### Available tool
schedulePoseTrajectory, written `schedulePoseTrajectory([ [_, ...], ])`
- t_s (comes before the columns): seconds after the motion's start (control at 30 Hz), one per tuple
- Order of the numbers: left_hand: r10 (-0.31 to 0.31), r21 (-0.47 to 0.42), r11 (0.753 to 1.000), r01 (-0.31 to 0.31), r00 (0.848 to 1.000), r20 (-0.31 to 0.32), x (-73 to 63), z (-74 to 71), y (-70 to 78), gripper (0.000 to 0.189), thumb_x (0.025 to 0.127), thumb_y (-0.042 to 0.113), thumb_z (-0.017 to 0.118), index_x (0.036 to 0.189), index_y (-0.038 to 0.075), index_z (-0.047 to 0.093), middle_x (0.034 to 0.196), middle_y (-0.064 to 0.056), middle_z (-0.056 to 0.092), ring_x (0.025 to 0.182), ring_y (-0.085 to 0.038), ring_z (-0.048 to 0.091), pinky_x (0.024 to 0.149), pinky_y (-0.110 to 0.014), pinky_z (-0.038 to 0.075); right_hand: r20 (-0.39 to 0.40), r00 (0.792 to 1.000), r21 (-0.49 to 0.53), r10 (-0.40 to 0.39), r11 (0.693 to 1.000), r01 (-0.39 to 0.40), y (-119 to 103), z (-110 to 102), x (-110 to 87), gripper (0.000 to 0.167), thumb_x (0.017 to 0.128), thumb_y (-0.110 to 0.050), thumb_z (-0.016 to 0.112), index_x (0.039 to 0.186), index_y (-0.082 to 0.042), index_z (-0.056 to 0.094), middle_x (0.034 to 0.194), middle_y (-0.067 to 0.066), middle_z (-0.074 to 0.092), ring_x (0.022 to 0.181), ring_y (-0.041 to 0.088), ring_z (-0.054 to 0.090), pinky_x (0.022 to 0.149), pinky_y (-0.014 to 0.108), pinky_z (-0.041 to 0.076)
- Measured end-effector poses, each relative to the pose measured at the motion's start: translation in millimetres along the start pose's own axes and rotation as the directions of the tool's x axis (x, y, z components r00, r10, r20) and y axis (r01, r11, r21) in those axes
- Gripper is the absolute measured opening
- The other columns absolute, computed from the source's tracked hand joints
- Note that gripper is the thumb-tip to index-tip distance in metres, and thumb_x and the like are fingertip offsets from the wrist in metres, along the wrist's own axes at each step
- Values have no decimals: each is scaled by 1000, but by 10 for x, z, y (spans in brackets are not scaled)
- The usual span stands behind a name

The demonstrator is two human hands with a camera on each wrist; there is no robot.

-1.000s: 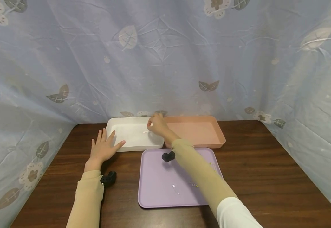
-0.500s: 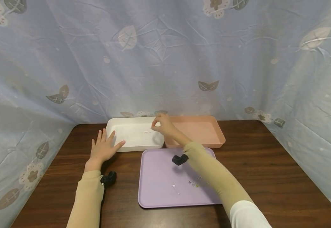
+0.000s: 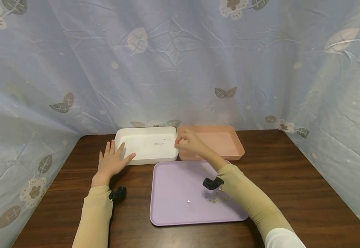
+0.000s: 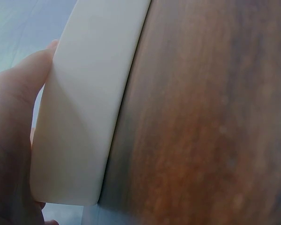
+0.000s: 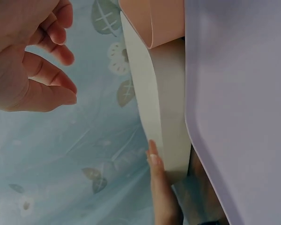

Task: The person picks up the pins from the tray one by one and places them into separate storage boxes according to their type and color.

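Only the head view shows safety pins: two pins (image 3: 159,143) toward 3 o'clock in the white tray (image 3: 136,150), a lone pin (image 3: 190,205) at about 7 o'clock on the lilac tray (image 3: 173,189), and a loose cluster (image 3: 214,201) near 4. The right hand (image 3: 191,143) hovers over the peach tray's (image 3: 218,141) 9 o'clock end; its wrist view shows bent fingers, thumb and forefinger tips together, holding nothing visible. The left hand (image 3: 112,162) spreads at the white tray's 8 o'clock corner; its own wrist view reveals the thumb at the wall's upper edge.
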State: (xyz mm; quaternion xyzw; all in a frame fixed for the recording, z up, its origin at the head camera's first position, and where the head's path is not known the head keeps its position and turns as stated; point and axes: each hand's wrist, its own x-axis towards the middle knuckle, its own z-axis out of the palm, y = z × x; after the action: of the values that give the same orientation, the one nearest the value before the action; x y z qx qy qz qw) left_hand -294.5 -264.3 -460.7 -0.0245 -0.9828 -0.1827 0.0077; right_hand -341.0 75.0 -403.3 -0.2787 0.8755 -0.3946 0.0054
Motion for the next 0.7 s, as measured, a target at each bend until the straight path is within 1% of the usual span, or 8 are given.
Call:
schedulePoseTrajectory([
  [0.2,-1,-1,1000,1,1000,4,-7,-3,4,93,90,74,37,156,11,20,160,-28,-6,148,-49,-5,110,-75,-1,23,1000,78,3,997,-5,-8,-92,-280,5,83,-12,72,87,-9,70,108,9,63,119,27,51,105,51,39],
  [0.3,0,-2,1000,0,1000,5,-8,1,9,93,90,75,36,156,11,19,160,-28,-7,148,-49,-5,110,-75,-1,36,999,118,18,993,-22,0,-121,-424,6,84,-13,73,88,-10,71,105,6,64,115,23,51,103,48,38],
  [0.37,2,-6,1000,-2,1000,5,-7,7,9,93,90,75,36,156,11,19,160,-28,-7,148,-49,-5,110,-75,-1,39,999,118,11,993,-16,7,-135,-522,6,84,-13,73,89,-9,71,105,4,64,111,22,51,99,44,38],
  [0.43,3,-7,1000,-3,1000,4,-3,15,2,94,90,75,36,156,11,19,160,-28,-7,148,-49,-5,110,-75,-1,39,999,97,-24,995,20,13,-142,-601,5,83,-10,74,88,-9,72,103,4,65,108,21,52,95,39,38],
  [0.5,3,-7,1000,-3,1000,2,2,20,-7,94,90,75,36,156,12,19,161,-28,-6,148,-49,-6,110,-75,-1,43,998,93,-50,995,45,10,-147,-672,6,83,-8,74,88,-9,72,103,5,65,106,20,53,87,33,42],
  [0.6,2,-3,1000,-2,1000,-2,10,24,-22,94,89,76,35,156,12,19,161,-28,-5,148,-49,-5,110,-75,0,79,994,105,-76,992,68,-3,-145,-762,7,83,-8,74,90,-7,72,104,6,64,103,19,51,77,26,42],
  [0.67,2,-7,1000,-2,1000,-4,12,28,-26,94,89,76,36,156,12,19,161,-28,-5,148,-48,-6,110,-75,-1,118,990,118,-71,991,57,-6,-130,-826,10,83,-10,74,92,-7,72,109,6,63,103,19,50,70,25,41],
  [0.7,4,-8,1000,-4,1000,-4,13,33,-27,94,90,76,36,156,12,19,161,-28,-5,149,-48,-6,110,-75,-1,143,987,123,-73,991,56,-6,-120,-857,11,84,-11,74,93,-7,71,110,6,62,103,21,50,71,25,41],
])
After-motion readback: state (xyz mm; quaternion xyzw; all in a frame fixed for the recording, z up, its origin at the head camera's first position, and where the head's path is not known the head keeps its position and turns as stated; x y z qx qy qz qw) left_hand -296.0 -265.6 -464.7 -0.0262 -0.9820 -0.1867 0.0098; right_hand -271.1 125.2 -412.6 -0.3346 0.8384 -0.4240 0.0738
